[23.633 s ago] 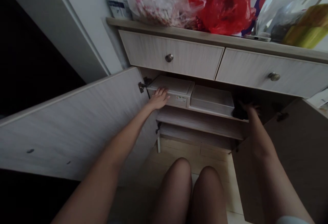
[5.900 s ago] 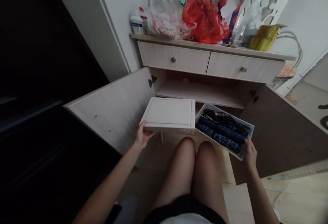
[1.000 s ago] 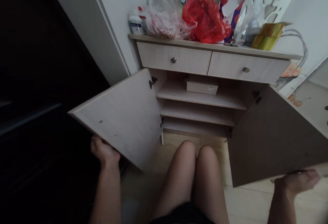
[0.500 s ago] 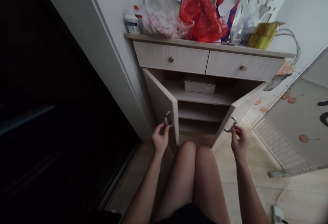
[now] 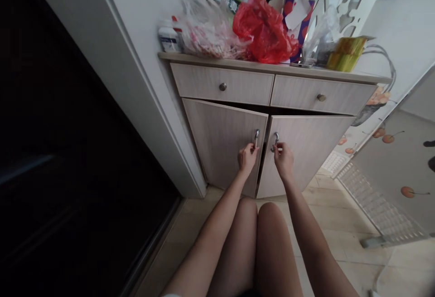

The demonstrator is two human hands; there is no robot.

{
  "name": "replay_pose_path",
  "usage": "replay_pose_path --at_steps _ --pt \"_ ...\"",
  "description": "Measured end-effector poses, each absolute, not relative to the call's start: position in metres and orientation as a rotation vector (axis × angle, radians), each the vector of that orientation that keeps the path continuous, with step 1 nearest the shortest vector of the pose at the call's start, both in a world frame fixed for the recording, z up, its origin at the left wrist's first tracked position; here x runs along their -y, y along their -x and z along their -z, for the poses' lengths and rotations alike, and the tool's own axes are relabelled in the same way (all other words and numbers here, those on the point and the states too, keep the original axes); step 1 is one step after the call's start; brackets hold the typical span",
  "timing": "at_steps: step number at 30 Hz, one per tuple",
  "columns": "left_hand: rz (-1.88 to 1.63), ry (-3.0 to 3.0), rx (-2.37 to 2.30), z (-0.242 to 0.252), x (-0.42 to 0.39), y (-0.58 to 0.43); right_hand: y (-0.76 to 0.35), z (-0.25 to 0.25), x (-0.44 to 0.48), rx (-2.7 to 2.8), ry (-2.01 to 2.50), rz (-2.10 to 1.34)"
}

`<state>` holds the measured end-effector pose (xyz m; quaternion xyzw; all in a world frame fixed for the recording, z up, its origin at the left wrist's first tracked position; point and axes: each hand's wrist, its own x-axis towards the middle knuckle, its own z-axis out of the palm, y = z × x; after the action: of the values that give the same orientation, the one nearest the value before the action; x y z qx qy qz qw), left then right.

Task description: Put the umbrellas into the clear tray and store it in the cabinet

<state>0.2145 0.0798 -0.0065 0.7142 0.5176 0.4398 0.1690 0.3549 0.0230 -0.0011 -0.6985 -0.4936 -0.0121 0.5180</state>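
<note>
Both doors of a pale wooden cabinet stand slightly ajar, a dark gap showing along their tops and between them. On the left cabinet door (image 5: pixel 220 138), my left hand (image 5: pixel 248 157) pinches the lower part of a curved metal door handle (image 5: pixel 257 137). My right hand (image 5: pixel 284 158) grips the matching handle (image 5: pixel 276 137) of the right cabinet door (image 5: pixel 312 147) with closed fingers. Above the doors sit two shut drawers, the left drawer (image 5: pixel 200 81) and the right drawer (image 5: pixel 350 99), each with a round knob. The shelves inside are hidden behind the doors.
Along the cabinet top (image 5: pixel 210 60) lie a red plastic bag (image 5: pixel 261 29), a clear plastic bag (image 5: pixel 207 34), a white bottle (image 5: pixel 169 38) and a yellow package (image 5: pixel 345 54). A white wall edge (image 5: pixel 136 84) borders the left; a cherry-patterned panel (image 5: pixel 401 152) stands right.
Both cabinet doors have swung inward from wide open to nearly closed, my hands moving toward each other on the handles. The shelves and the box inside are now covered.
</note>
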Motion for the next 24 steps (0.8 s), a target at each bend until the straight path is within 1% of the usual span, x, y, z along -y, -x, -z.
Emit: replay_pose_path --at_steps 7,24 --pt "-1.114 -2.073 -1.546 -0.004 -0.104 -0.233 -0.356 -0.005 -0.059 1.211 1.685 0.067" --pt "-1.052 -2.07 -1.507 -0.01 -0.14 -0.247 -0.366 -0.007 -0.102 1.19 1.662 -0.002"
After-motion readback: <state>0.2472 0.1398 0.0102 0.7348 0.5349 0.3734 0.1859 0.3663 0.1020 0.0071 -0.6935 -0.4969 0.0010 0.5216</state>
